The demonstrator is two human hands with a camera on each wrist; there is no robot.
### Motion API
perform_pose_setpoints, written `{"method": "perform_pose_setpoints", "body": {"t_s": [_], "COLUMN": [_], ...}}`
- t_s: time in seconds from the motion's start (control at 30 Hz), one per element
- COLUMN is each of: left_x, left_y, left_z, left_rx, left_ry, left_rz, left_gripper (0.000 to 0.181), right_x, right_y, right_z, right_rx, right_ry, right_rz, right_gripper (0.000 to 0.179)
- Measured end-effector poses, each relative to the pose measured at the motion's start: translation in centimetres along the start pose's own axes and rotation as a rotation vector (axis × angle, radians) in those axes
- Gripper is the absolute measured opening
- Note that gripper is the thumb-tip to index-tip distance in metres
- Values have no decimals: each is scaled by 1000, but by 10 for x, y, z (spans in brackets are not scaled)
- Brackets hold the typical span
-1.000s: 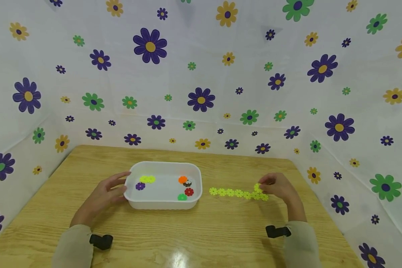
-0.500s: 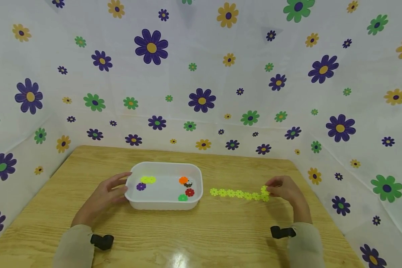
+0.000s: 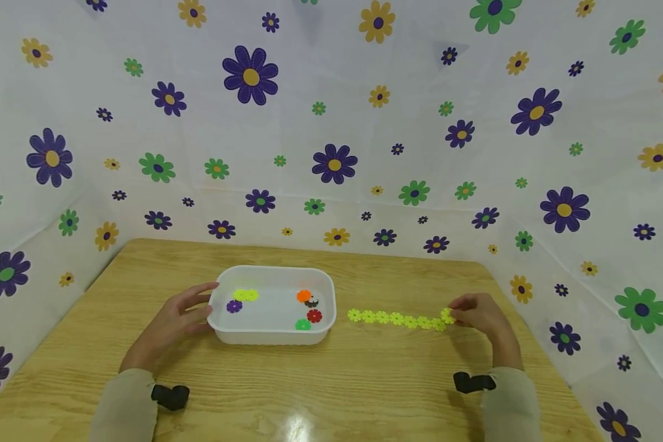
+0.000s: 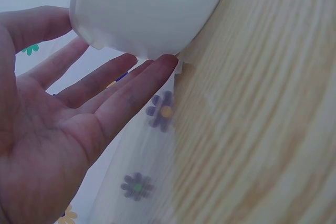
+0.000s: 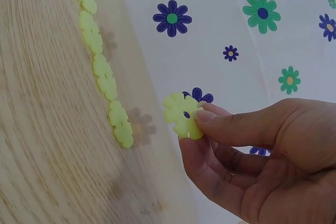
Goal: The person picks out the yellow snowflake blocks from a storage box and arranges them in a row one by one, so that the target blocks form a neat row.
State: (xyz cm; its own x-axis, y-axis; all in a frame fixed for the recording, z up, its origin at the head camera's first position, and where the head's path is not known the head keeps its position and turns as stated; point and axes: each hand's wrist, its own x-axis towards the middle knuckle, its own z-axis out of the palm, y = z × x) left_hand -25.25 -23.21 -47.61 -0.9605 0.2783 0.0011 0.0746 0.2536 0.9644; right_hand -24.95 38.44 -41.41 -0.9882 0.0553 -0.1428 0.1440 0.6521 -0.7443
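In the head view my right hand (image 3: pixel 485 318) pinches a yellow flower-shaped disc (image 3: pixel 447 315) between thumb and fingers. It is at the right end of a row of several similar yellow discs (image 3: pixel 396 318) lying on the table. The right wrist view shows the pinched disc (image 5: pixel 182 116) raised above the table, apart from the row (image 5: pixel 104 77). My left hand (image 3: pixel 171 319) touches the left side of a white plastic tray (image 3: pixel 271 338). With its fingers extended, the left hand (image 4: pixel 63 119) rests its fingertips against the tray wall (image 4: pixel 147 14) in the left wrist view.
Inside the tray lie yellow discs (image 3: pixel 245 295), a purple disc (image 3: pixel 234 306), an orange disc (image 3: pixel 304 296), a dark disc (image 3: pixel 312 301), a red disc (image 3: pixel 314 316) and a green disc (image 3: pixel 302 325). A flower-print white cloth (image 3: pixel 287 129) surrounds the wooden table (image 3: pixel 320 393).
My right hand has moved to the right with its yellow disc, from above the row to its right end. The left hand has stayed at the tray.
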Motion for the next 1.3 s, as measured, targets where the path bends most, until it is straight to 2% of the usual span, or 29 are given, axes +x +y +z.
{"method": "perform_pose_setpoints", "body": {"t_s": [0.53,0.93,1.3], "left_x": [0,0,-1], "left_y": [-2,-2,-1], "left_z": [1,0,1], "left_rx": [31,32,32], "left_ry": [17,14,16], "left_rz": [-14,-16,-19], "left_gripper": [62,62,63], "right_x": [4,10,14], "right_y": [16,32,36], "right_z": [-3,0,3], "right_rx": [-60,-74,-101], "right_ry": [24,15,18], "right_rz": [87,87,106], "right_gripper": [23,23,20]}}
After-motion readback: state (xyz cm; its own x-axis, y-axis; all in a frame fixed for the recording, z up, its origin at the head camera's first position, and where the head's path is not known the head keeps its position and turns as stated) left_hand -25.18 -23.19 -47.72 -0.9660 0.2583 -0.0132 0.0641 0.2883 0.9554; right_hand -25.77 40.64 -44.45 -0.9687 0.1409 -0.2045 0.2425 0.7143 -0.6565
